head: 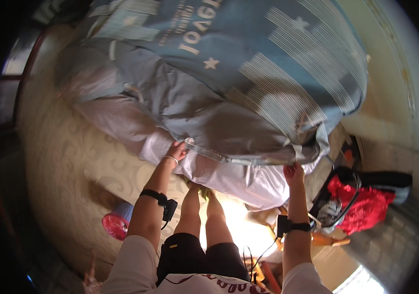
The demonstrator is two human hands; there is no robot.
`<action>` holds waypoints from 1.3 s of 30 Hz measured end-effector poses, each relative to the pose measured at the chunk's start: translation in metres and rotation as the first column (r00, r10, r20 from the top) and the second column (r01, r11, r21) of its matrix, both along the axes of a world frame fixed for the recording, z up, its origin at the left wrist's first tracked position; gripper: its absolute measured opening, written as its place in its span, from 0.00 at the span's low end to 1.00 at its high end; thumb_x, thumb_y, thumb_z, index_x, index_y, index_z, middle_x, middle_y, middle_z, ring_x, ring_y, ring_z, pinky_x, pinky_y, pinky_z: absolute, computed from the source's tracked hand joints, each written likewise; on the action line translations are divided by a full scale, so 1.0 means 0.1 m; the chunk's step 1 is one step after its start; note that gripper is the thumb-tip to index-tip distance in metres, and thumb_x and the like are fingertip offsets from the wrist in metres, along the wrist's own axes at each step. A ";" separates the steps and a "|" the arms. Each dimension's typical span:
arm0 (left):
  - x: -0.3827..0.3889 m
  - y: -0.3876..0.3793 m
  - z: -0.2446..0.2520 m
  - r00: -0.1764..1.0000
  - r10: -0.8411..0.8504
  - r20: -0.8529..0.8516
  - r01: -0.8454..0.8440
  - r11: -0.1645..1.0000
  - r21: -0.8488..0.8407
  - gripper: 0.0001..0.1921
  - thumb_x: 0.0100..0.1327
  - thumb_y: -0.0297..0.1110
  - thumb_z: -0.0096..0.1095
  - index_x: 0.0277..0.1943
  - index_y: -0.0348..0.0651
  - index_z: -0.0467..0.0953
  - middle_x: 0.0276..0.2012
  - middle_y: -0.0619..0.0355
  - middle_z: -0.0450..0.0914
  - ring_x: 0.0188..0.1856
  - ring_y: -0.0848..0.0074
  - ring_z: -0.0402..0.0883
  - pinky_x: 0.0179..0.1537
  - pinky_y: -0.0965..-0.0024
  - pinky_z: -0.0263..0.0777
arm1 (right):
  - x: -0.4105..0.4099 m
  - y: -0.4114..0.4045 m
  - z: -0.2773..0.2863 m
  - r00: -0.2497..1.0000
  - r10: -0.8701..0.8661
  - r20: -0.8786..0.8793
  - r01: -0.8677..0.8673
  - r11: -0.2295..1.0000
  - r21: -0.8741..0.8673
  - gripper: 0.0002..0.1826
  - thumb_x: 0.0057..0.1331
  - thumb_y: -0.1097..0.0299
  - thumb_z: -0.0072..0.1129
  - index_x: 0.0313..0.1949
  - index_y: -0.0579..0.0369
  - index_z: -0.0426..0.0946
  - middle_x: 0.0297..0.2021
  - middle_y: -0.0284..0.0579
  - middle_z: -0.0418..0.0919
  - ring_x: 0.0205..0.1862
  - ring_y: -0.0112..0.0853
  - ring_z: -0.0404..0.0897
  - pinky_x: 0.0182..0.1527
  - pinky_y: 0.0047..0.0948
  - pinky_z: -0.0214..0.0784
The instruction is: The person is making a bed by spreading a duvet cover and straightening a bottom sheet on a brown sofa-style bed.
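In the head view, a bed bears a blue-grey duvet cover with star and stripe patches and pale lettering. Its grey plain underside is turned up along the near side, creased and loose. My left hand pinches the seamed edge near a small white tie. Farther right, my right hand grips the same edge at a corner, beside a white tab. Between the two hands the edge is drawn fairly straight. Below it a shiny pale pink sheet hangs over the bed's side.
A blue and red round container stands on the scroll-patterned floor at left. Red cloth lies piled by a dark bag at right, near wooden furniture parts. A pale wall borders the bed's right side.
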State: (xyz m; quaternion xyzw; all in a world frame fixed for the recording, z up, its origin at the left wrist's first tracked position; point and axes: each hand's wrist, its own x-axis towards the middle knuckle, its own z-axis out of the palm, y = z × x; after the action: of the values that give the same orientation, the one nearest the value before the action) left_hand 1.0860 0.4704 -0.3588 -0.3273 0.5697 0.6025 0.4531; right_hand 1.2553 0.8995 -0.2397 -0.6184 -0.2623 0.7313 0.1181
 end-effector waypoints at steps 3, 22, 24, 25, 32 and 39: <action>-0.15 0.15 -0.03 0.946 0.224 0.234 -0.206 0.974 -0.099 0.17 0.53 0.43 0.56 0.42 0.43 0.67 0.35 0.55 0.71 0.26 0.74 0.69 0.32 0.70 0.71 | -0.03 0.07 0.21 0.927 -0.133 -0.351 0.120 0.991 -0.057 0.11 0.60 0.67 0.37 0.33 0.57 0.70 0.27 0.39 0.74 0.30 0.31 0.74 0.31 0.27 0.72; -3.32 2.31 0.84 0.831 0.425 -0.358 -0.187 0.821 0.540 0.21 0.62 0.34 0.42 0.55 0.32 0.56 0.54 0.49 0.61 0.53 0.65 0.63 0.55 0.72 0.60 | -1.53 1.23 0.40 0.858 -0.050 -0.511 0.263 0.898 0.353 0.10 0.58 0.70 0.50 0.36 0.62 0.65 0.33 0.47 0.70 0.34 0.35 0.73 0.43 0.34 0.69; -3.13 2.63 0.81 0.824 0.343 -0.451 -0.096 0.869 0.485 0.22 0.61 0.36 0.43 0.56 0.35 0.56 0.55 0.52 0.60 0.56 0.64 0.60 0.57 0.72 0.56 | -1.55 1.27 0.43 0.886 0.058 -0.460 0.165 0.888 0.430 0.12 0.57 0.71 0.50 0.40 0.63 0.64 0.36 0.49 0.70 0.38 0.33 0.72 0.44 0.28 0.66; -2.95 2.72 0.76 0.786 0.076 -0.613 0.104 0.962 0.253 0.22 0.61 0.35 0.43 0.57 0.37 0.55 0.57 0.52 0.58 0.58 0.65 0.57 0.58 0.70 0.52 | -1.46 1.24 0.40 0.886 0.046 -0.461 0.172 0.892 0.418 0.12 0.57 0.71 0.50 0.40 0.63 0.64 0.36 0.49 0.70 0.38 0.33 0.72 0.44 0.28 0.66; -0.77 2.97 1.11 -0.272 -0.655 -0.705 0.282 0.646 -0.709 0.27 0.58 0.40 0.47 0.59 0.40 0.53 0.60 0.44 0.48 0.61 0.54 0.48 0.58 0.55 0.44 | -0.52 1.36 0.37 0.889 -0.022 0.458 -0.443 0.219 0.870 0.19 0.49 0.80 0.45 0.44 0.57 0.66 0.38 0.41 0.70 0.37 0.29 0.70 0.39 0.24 0.62; 0.06 3.25 1.11 -0.337 -0.764 -0.551 0.382 0.424 -0.821 0.37 0.52 0.51 0.50 0.61 0.45 0.47 0.61 0.44 0.41 0.63 0.54 0.39 0.58 0.46 0.32 | -0.52 2.30 0.08 0.521 0.198 0.830 -0.778 -0.291 0.557 0.29 0.44 0.78 0.51 0.49 0.45 0.65 0.42 0.45 0.66 0.43 0.41 0.68 0.45 0.32 0.61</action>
State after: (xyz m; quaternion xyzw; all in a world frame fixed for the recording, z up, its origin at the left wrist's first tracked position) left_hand 1.0921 0.7953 -0.2476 0.4259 0.8635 0.2236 0.1517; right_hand 1.2037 1.1296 -0.2321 -0.3060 -0.9347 0.1479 0.1036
